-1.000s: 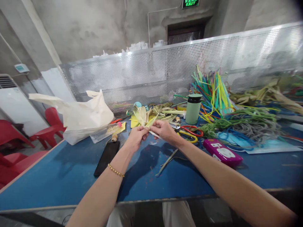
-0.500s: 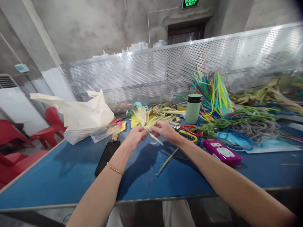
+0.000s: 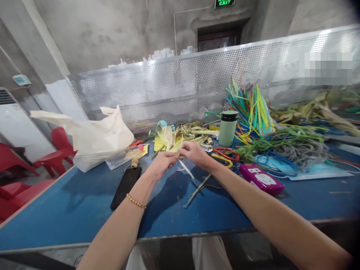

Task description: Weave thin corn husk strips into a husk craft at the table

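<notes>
Pale yellow-green corn husk (image 3: 168, 135) fans upward between my two hands over the blue table. My left hand (image 3: 162, 163), with a gold bead bracelet on the wrist, pinches the husk at its lower end. My right hand (image 3: 196, 153) has thumb and fingers closed on the husk just to the right. A narrow pale strip (image 3: 186, 168) hangs down from between the hands toward the tabletop. Scissors with red handles (image 3: 226, 153) lie right of my right hand. A loose dry husk strip (image 3: 197, 192) rests on the table below it.
On the left are a white plastic bag (image 3: 102, 129), a black phone (image 3: 126, 187) and a clear bottle (image 3: 132, 152). To the right stand a green cup (image 3: 228, 129), a purple box (image 3: 261, 179), tangled cords (image 3: 298, 146) and colourful strips (image 3: 253, 108). A perforated metal screen (image 3: 157, 90) runs behind.
My right hand has risen slightly against my left, and a piece of husk now stands up beside its fingertips. Both hands keep their pinch. The view has shifted a little.
</notes>
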Demonstrator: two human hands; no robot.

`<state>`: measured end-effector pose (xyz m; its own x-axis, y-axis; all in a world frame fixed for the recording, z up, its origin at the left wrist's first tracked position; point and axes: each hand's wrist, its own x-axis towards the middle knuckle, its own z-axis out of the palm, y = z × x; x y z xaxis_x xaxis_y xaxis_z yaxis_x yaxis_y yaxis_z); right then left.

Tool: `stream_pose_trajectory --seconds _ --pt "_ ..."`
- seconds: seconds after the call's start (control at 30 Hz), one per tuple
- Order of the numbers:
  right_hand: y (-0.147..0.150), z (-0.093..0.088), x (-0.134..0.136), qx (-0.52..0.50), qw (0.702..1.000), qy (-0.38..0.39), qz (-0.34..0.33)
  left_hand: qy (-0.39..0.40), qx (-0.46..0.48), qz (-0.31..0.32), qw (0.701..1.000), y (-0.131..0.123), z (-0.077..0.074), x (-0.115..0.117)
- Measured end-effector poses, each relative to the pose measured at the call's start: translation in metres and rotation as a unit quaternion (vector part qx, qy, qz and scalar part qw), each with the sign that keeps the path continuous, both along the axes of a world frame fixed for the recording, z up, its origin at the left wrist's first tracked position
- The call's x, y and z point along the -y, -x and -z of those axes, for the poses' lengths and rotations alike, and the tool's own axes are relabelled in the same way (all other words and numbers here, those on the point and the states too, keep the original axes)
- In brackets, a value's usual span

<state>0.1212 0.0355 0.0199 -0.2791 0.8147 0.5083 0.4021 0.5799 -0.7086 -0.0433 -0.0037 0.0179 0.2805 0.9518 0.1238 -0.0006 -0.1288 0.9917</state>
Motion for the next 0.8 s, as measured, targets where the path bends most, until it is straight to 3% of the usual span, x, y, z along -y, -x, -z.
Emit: stream_pose_trajectory --seconds 0.33,0.6,0.8 --pt "0.010 0.005 0.005 -0.032 0.998 0.028 0.051 0.011 0.023 -0.042 0.999 -0.006 0.005 -0.002" --pt "0.013 0.005 0.009 -0.040 0.994 0.043 0.087 0.004 -0.001 -0.038 0.999 -0.005 0.007 -0.003" --pt "0.011 -0.001 0.011 -0.050 0.997 0.041 0.053 0.013 0.036 0.025 0.999 -0.002 0.003 0.001"
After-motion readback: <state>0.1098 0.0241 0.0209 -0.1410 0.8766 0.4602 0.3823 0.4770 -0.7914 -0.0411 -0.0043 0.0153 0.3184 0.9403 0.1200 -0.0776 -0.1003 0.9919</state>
